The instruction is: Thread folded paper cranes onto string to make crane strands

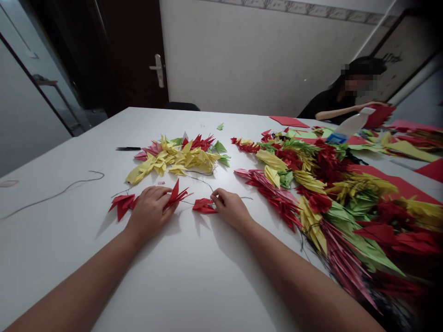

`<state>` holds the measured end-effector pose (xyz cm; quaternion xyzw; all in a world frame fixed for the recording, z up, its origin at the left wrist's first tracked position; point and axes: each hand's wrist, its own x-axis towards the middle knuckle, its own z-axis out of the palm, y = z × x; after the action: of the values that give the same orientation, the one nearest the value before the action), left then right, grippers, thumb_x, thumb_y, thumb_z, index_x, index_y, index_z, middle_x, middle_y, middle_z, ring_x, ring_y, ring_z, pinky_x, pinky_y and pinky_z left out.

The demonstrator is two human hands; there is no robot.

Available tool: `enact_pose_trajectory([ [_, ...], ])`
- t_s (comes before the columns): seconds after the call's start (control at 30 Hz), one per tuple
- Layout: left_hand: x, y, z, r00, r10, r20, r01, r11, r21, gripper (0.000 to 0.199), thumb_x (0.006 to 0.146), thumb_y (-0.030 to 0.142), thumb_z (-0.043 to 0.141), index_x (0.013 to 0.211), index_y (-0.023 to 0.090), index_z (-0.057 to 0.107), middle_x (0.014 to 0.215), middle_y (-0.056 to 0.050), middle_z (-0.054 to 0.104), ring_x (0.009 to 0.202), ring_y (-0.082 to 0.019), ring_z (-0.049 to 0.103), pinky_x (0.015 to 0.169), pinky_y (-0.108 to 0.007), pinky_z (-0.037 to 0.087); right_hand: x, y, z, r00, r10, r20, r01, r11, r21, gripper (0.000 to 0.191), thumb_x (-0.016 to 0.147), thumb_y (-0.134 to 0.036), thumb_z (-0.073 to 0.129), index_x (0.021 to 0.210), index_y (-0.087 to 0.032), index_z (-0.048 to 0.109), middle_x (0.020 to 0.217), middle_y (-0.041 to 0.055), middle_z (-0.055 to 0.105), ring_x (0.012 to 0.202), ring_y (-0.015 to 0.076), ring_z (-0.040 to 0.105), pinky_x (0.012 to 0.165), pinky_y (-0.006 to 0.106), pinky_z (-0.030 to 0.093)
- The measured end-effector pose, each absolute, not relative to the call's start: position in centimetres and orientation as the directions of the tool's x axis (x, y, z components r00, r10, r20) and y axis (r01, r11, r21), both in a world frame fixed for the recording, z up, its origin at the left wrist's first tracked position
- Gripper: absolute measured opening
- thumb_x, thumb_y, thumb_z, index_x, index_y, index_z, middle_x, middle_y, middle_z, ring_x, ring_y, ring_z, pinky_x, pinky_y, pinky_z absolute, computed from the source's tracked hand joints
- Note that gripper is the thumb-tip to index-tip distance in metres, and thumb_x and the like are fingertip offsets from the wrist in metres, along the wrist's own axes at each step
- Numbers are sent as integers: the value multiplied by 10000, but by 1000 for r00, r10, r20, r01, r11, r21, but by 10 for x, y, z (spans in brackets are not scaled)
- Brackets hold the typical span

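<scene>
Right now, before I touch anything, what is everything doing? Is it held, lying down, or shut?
Left hand: curled over red folded paper.
Right hand: pinching second red folded paper.
Thin dark wire: loose, curving.
Yellow folded paper heap: piled up.
Black pen: lying flat.
Door: looks shut.

red paper crane (122, 206): partly hidden by left hand (149, 214) | left forearm (76, 281): cut off by bottom edge
</scene>
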<state>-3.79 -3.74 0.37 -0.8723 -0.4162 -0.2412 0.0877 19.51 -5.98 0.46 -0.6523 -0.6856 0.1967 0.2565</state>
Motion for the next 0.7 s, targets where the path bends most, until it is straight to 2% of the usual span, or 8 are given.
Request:
enact_pose_trajectory([
  [0.07, -37, -39, 2, 550, 695, 464, 778, -628, 18, 278, 830, 358, 461, 948, 149, 600, 1093, -95, 585, 1071, -256, 479, 960, -436, 342, 196, -60, 6, -11, 994, 106, 809, 71, -583, 236, 854, -333, 422, 729, -180, 550, 603, -12, 520, 554, 102, 418, 507, 205, 241],
  [0.17, -36, -43, 3, 566, 668, 483, 772, -636, -24, 468, 768, 443, 524, 1136, 154, 520, 1222, -119, 508, 1176, -296, 402, 1009, -484, 280, 198, -58, 5, 16, 995, 96, 805, 44, -592, 437, 852, -450, 395, 532, -154, 425, 497, -12, 401, 500, 94, 329, 480, 225, 180],
  [0.27, -47, -48, 15, 510, 610, 607, 774, -633, -13, 513, 784, 461, 493, 1203, 168, 453, 1277, -119, 453, 1217, -284, 363, 1033, -462, 261, 203, -55, 3, 96, 987, 125, 697, 23, -717, 505, 812, -511, 421, 477, -150, 307, 458, -27, 265, 474, 79, 249, 472, 229, 161],
  [0.37, -74, -49, 32, 290, 654, 699, 853, -507, 121, 410, 827, 435, 409, 1133, 176, 496, 1200, -111, 498, 1153, -278, 422, 1007, -449, 294, 208, -52, -1, 219, 965, 146, 455, 31, -890, 532, 740, -594, 476, 496, -160, 287, 462, -45, 237, 463, 64, 225, 460, 216, 174],
  [0.43, -97, -45, 39, 99, 812, 575, 918, -298, 262, 395, 832, 448, 364, 1059, 178, 541, 1027, -102, 559, 1001, -278, 504, 905, -452, 376, 211, -48, -3, 300, 948, 104, 237, 32, -971, 550, 683, -648, 516, 514, -167, 310, 441, -56, 261, 433, 57, 232, 434, 210, 184],
  [0.5, -117, -38, 39, 18, 961, 275, 939, -111, 325, 482, 787, 550, 389, 1046, 183, 564, 892, -88, 556, 805, -265, 533, 736, -435, 436, 213, -45, -5, 378, 924, 48, -3, 53, -999, 556, 626, -653, 581, 526, -174, 316, 417, -67, 282, 397, 52, 242, 399, 202, 188],
  [0.53, -124, -34, 37, 10, 981, 192, 932, -79, 352, 524, 770, 585, 404, 1091, 198, 551, 905, -77, 548, 774, -245, 527, 707, -411, 441, 214, -44, -5, 411, 911, 15, -113, 68, -991, 555, 604, -635, 616, 529, -177, 312, 407, -72, 291, 379, 50, 248, 381, 197, 190],
  [0.7, -131, -22, 19, 237, 970, 52, 831, -231, 506, 608, 727, 629, 462, 1207, 256, 495, 1108, -61, 490, 799, -179, 514, 725, -321, 454, 215, -42, 6, 524, 832, -181, -403, 55, -913, 486, 680, -529, 632, 528, -169, 343, 375, -60, 357, 322, 53, 315, 323, 177, 221],
])
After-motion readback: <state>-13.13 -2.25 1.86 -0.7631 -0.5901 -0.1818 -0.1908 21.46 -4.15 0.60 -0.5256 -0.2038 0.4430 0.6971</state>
